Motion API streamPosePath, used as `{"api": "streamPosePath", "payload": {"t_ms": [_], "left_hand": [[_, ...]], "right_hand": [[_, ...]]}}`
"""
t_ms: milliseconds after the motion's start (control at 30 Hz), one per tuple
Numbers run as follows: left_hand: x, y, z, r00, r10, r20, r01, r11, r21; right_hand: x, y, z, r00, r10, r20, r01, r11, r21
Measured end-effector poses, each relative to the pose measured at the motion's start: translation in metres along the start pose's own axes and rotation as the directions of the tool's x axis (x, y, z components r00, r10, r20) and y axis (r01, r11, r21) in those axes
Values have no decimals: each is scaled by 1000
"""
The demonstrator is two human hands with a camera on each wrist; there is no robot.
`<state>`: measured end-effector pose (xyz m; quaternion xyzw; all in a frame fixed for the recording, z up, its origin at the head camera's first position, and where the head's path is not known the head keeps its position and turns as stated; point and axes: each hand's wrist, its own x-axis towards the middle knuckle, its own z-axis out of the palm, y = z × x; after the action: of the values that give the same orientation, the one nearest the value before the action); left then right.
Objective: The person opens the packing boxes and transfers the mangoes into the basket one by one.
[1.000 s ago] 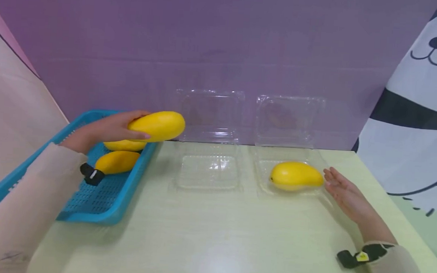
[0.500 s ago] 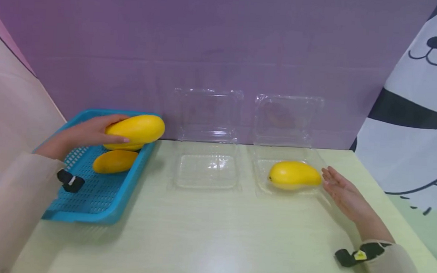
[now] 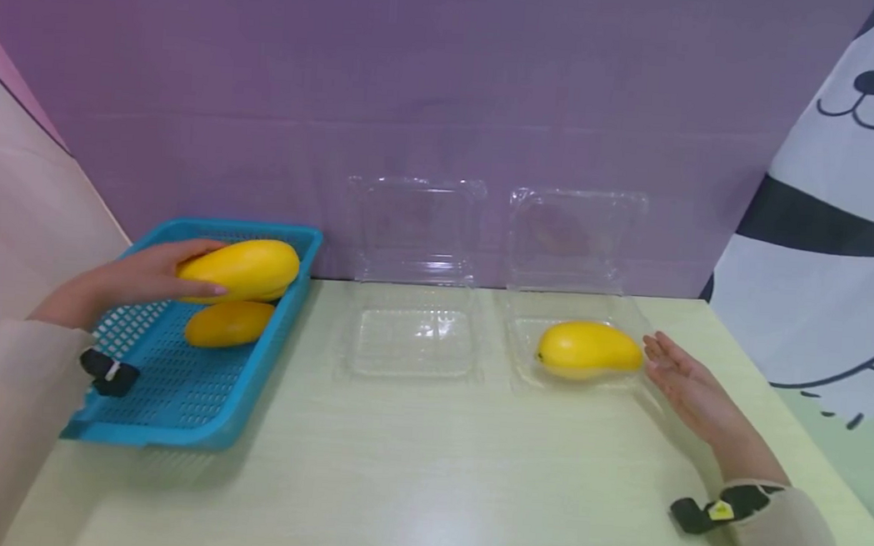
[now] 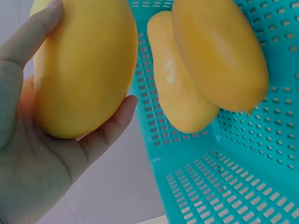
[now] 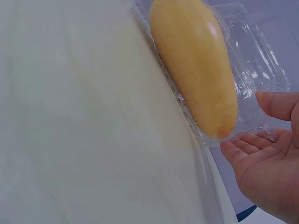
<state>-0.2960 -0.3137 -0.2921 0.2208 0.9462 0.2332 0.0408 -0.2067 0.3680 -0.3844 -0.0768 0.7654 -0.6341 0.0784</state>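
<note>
My left hand (image 3: 139, 278) grips a yellow mango (image 3: 245, 266), thumb on one side and fingers on the other, over the far part of the blue basket (image 3: 253, 379). Below it an orange-yellow mango (image 3: 227, 324) lies in the basket. In the left wrist view two mangoes lie against each other there, one (image 4: 177, 88) partly under the other (image 4: 222, 51). On the right, a mango (image 3: 590, 349) lies in an opened clear plastic container (image 3: 523, 370). My right hand (image 3: 688, 393) is at that container's right end, fingers loosely extended, fingertips right at its edge.
A second clear container (image 3: 417, 347), lid raised, stands between the basket and the mango's container. Both raised lids stand close to the purple backdrop (image 3: 434, 72). A panda-print cloth (image 3: 826, 305) hangs at the right. Everything stands on a pale tabletop (image 3: 395, 471).
My left hand has carried the gripped mango left and slightly down, from beside the left container to over the basket. My right hand and the mango beside it have stayed in place.
</note>
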Motion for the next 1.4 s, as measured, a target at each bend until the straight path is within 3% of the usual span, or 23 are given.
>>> {"api": "streamPosePath", "payload": {"t_ms": [267, 533, 833, 1033, 1133, 1267, 1400], "left_hand": [[-8, -12, 0, 997, -36, 75, 35, 999, 10], [-13, -21, 5, 983, -95, 158, 91, 995, 28], [-19, -21, 2, 953, -138, 268, 139, 990, 17], [-21, -23, 1, 940, -115, 321, 128, 992, -20], [-22, -24, 2, 924, -118, 364, 133, 991, -16], [-22, -26, 9, 890, -145, 433, 152, 988, 17], [-20, -29, 13, 874, -165, 457, 166, 985, 37]], "right_hand": [[1, 0, -1, 1000, 0, 1, 0, 1000, -10], [2, -2, 0, 1000, 20, -1, -20, 1000, -13], [1, -4, 1, 998, 55, -20, -55, 998, -40], [0, -3, 0, 999, 46, -18, -47, 998, -43], [-1, -2, -1, 999, 34, -16, -35, 999, -32], [-1, -2, -1, 1000, 28, -14, -28, 999, -15], [-1, -2, 1, 999, 31, -14, -31, 999, -14]]}}
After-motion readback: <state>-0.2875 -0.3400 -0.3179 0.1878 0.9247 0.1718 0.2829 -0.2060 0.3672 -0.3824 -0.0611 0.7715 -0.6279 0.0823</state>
